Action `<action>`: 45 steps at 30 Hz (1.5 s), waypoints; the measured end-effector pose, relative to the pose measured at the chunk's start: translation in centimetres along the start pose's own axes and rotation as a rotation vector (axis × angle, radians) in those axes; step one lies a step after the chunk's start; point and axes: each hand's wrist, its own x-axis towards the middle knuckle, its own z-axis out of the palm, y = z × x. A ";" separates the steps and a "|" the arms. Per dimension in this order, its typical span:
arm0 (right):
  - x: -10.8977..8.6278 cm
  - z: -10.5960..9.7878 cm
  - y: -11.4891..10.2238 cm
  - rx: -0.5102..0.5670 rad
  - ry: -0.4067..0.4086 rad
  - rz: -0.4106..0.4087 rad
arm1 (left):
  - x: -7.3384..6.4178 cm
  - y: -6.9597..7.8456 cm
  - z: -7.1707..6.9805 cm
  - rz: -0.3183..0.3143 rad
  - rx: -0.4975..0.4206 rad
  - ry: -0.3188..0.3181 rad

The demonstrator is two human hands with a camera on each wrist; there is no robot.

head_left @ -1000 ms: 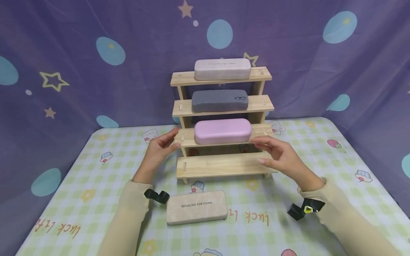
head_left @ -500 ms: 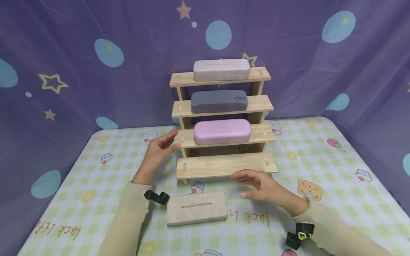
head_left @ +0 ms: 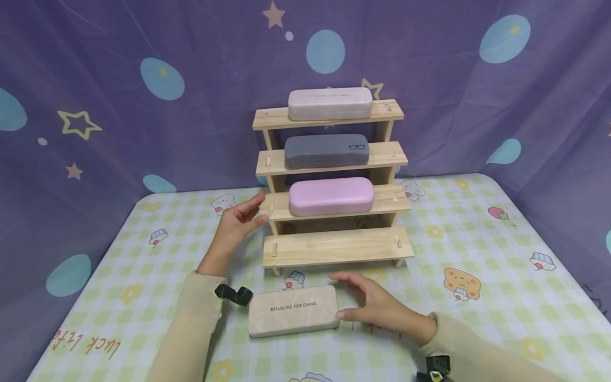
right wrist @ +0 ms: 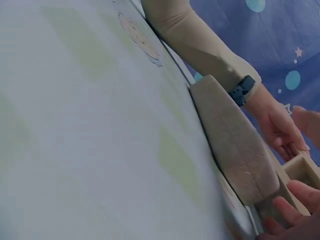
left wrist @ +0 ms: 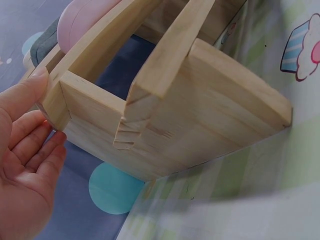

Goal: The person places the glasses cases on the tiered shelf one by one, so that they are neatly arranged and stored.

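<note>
A beige glasses case (head_left: 293,318) lettered "REFUELING FOR CHINA" lies on the tablecloth before a wooden tiered display stand (head_left: 334,249). My right hand (head_left: 374,305) is spread at the case's right end, thumb right by its near corner and fingers past the far one. In the right wrist view, that case (right wrist: 235,142) shows side-on with fingertips just off its end. My left hand (head_left: 234,225) holds the left end of the stand's second-lowest board; in the left wrist view the thumb (left wrist: 35,82) is on the board's end, with fingers beneath it.
On the stand's upper tiers sit a pink case (head_left: 331,197), a grey-blue case (head_left: 326,151) with a glasses print, and a pale case (head_left: 330,104) on top. Behind stands a purple curtain (head_left: 205,132). A checked tablecloth (head_left: 477,228) covers the table.
My right hand has come down from the right side of the stand, toward me and to the left, to the beige case's right end. My left hand stays at the board.
</note>
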 end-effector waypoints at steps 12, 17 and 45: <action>0.7 1.6 0.2 0.120 -0.039 0.010 | 0.0 0.2 0.1 -0.002 0.002 0.000; 1.1 2.0 0.2 0.115 -0.036 0.031 | 0.0 0.2 0.2 -0.003 0.003 0.000; 2.1 3.3 0.4 -0.108 -0.029 0.025 | -0.1 0.1 0.1 0.001 0.013 0.006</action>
